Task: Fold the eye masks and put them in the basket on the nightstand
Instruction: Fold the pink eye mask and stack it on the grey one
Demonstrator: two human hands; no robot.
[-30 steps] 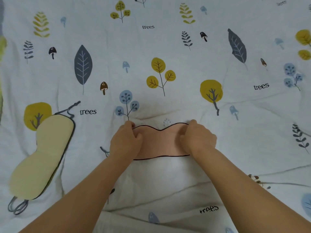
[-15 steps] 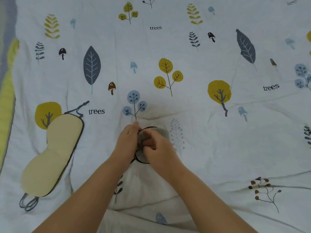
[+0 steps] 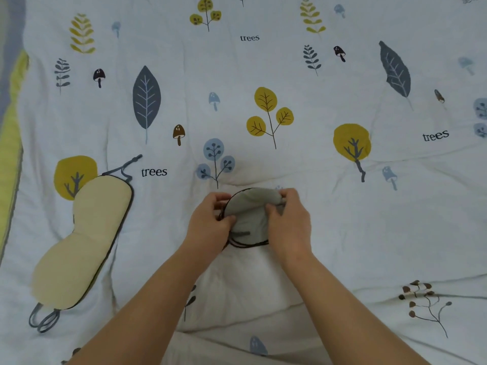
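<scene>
Printed quilt (image 3: 342,233), no basket in view. Folded grey eye mask (image 3: 249,217) sits between both hands, pinched: left hand (image 3: 208,227) on its left edge, right hand (image 3: 288,227) on its right. Yellow eye mask (image 3: 84,241) lies flat, well left, long axis diagonal; left hand nearer.

Folded eye mask (image 3: 249,214): grey-green face up, thin black piping round the edge, dark cord at the lower rim.
Flat eye mask (image 3: 81,241): pale cream-yellow, dark edging, grey straps at both ends.
Bed cover (image 3: 342,219): white ground, printed with mustard-yellow trees and leaves, slate-grey leaves, pale blue trees and mushrooms, small brown mushrooms, black word "trees".
Strip at left edge (image 3: 10,127): yellow-green, with grey beside it.
</scene>
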